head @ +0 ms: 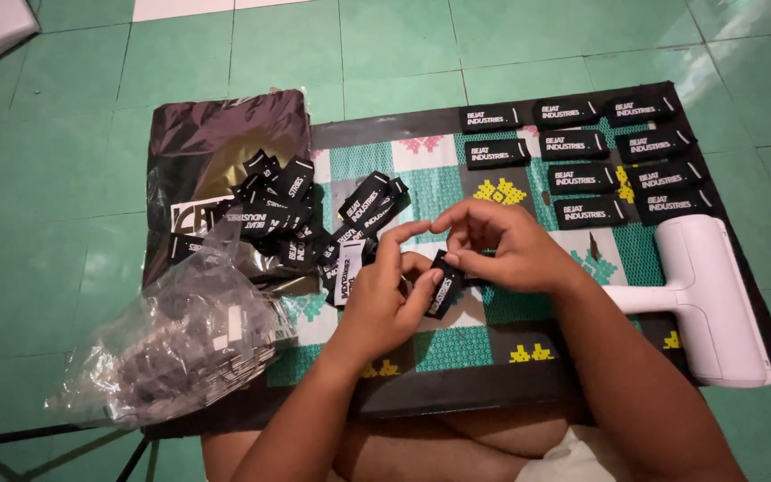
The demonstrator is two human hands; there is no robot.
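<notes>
The person is sitting over a patterned mat (421,353) spread on the green tiled floor (46,205), and both hands are meeting just above its middle. The left hand (385,299) and the right hand (497,245) are together pinching one small black label (443,284), thumbs and fingertips closed narrowly on it, seemingly so that it can be turned or folded at close range. A loose heap of black labels (301,219) is lying just left of the hands, within easy reach, partly on a dark glossy bag (216,134). A crumpled clear plastic bag (180,344) is resting at the mat's near-left corner, with more pieces showing through it. Toward the far right, finished-looking labels in neat rows (600,156) are lying flat and apart from the heap, probably to keep sorted pieces separate. A white roller-like tool (711,299) is lying unused beside the right forearm
</notes>
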